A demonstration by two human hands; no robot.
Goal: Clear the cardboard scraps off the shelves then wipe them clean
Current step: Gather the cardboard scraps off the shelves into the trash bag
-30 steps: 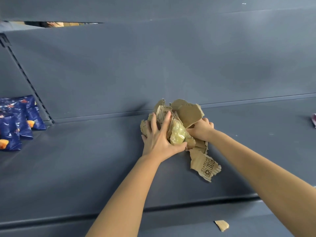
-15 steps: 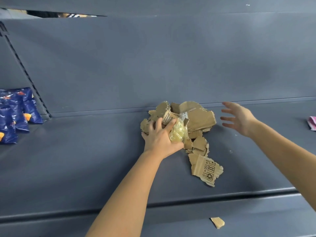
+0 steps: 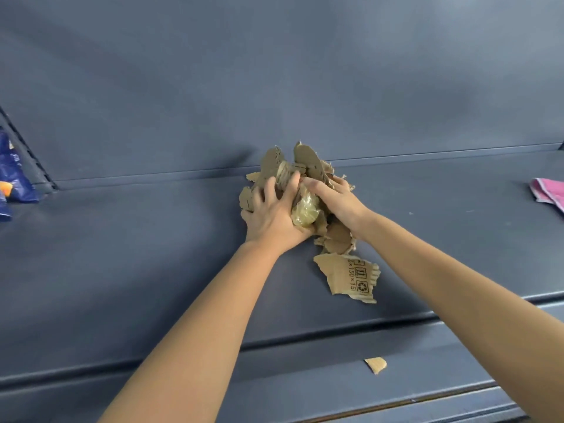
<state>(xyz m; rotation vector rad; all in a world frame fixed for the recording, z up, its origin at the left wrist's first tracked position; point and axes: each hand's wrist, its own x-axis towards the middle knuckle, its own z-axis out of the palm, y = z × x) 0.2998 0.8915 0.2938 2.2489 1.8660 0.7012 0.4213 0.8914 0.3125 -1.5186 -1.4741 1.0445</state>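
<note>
**Both hands clasp the heap of cardboard scraps on the shelf**

The cardboard scraps (image 3: 300, 161) sit in a bunched heap towards the back of the dark grey shelf (image 3: 128, 257), close to the back panel (image 3: 274, 87). The left hand (image 3: 274, 216) grips the heap from its left side. Its fingers (image 3: 270, 189) are spread and curled over the torn brown pieces, and the thumb is tucked under a crumpled yellowish plastic wad (image 3: 306, 210) caught in the middle. The right hand (image 3: 340, 203) holds the heap from the right. Its forefinger reaches across the top towards the left hand, while its other fingers are curled into the scraps and mostly hidden by them. The two hands nearly meet above the wad.

One larger printed scrap (image 3: 348, 277), marked with a recycling symbol and some figures, lies flat on the shelf just in front of the heap, outside both hands. Whether it touches the pieces above it cannot be told. A small scrap (image 3: 376, 365) lies alone on the lower shelf (image 3: 274, 389), well apart from the heap.

A pink cloth (image 3: 549, 193) lies at the far right of the upper shelf. Blue snack bags (image 3: 15, 178) stand at its far left edge.
</note>
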